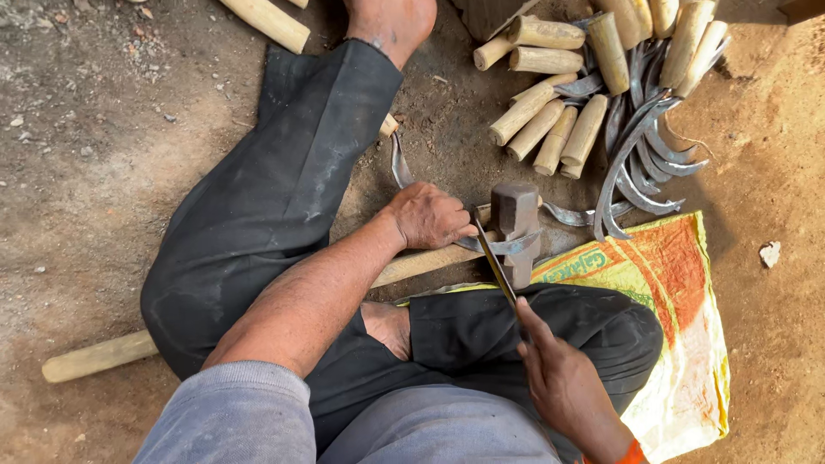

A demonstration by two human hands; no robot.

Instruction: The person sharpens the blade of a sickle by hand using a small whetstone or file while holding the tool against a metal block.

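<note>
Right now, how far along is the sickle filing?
A pile of sickles with wooden handles lies ahead; whether they are finished cannot be told. In hand: the left hand steadies one sickle blade on the sledgehammer head while the right hand holds a file across it.

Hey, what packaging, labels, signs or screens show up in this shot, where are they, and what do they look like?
Woven sack: one printed package only, spread flat on the dirt under the person's right leg, at the picture's lower right; rectangular, yellow with orange-red and green printing, creased.
No other labels, signs or screens show.
</note>
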